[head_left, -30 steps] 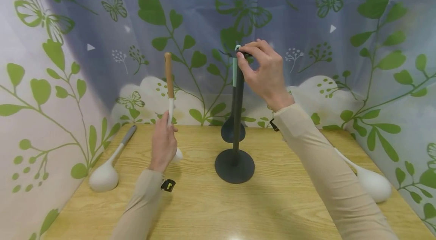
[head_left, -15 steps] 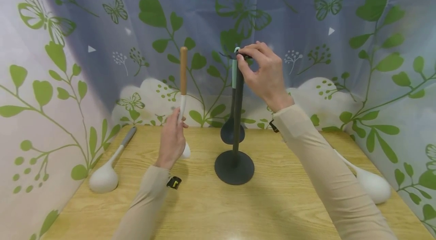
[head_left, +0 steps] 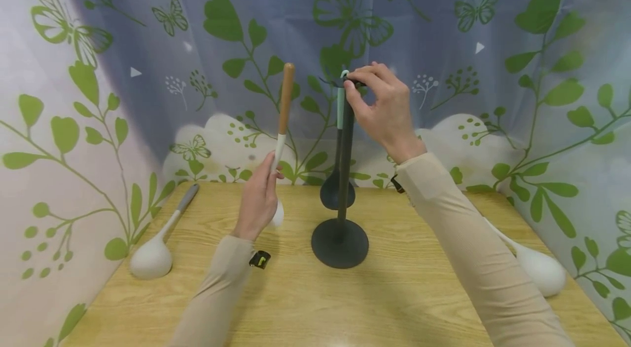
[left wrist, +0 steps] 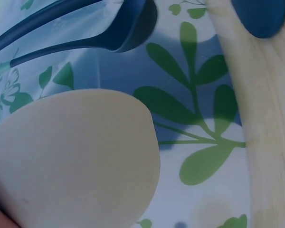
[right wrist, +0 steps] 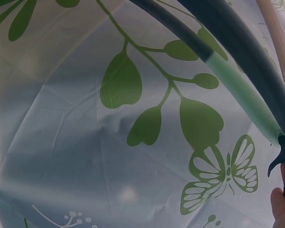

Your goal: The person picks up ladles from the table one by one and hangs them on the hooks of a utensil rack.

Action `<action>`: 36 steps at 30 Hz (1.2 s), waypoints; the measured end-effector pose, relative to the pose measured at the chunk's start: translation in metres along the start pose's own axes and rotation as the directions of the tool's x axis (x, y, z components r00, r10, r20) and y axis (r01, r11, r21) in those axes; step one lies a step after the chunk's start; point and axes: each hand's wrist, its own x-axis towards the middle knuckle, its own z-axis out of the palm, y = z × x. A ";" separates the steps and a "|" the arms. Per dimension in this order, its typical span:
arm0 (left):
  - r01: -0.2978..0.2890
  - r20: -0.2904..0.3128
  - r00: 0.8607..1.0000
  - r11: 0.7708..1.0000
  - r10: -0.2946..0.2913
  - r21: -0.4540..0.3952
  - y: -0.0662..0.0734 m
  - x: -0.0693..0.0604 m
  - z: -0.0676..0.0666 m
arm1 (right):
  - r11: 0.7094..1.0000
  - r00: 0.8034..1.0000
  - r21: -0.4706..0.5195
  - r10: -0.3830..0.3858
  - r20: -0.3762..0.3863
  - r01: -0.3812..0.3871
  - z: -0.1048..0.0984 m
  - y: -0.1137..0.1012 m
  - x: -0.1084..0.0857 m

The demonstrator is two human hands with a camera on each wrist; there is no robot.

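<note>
My left hand [head_left: 258, 196] grips the white shaft of a kitchen utensil [head_left: 285, 100] with a wooden handle. It stands nearly upright, handle up; its pale, broad, rounded head [left wrist: 80, 156] fills much of the left wrist view, its exact kind unclear. My right hand [head_left: 382, 106] pinches the hooked top of a black utensil stand [head_left: 347, 158]. From one hook hangs a dark ladle [head_left: 340, 100] with a mint-green handle, bowl down. Right fingertips [right wrist: 278, 204] show beside a hook in the right wrist view. The utensil is left of the stand, apart from it.
On the wooden table [head_left: 315, 303], a white ladle with a grey handle [head_left: 151, 256] lies at the left. Another white ladle [head_left: 539, 270] lies at the right, partly behind my right sleeve. A patterned curtain [head_left: 276, 2] rises behind and at the sides.
My left hand has moved right, bringing the wooden-handled utensil closer to the stand; its handle now leans slightly right. My right hand keeps its hold on the stand's top.
</note>
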 end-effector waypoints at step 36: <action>-0.090 0.036 0.995 0.996 0.091 -0.026 0.019 0.015 0.018 | 1.000 1.000 -0.012 -0.016 0.011 0.016 -0.001 0.003 0.001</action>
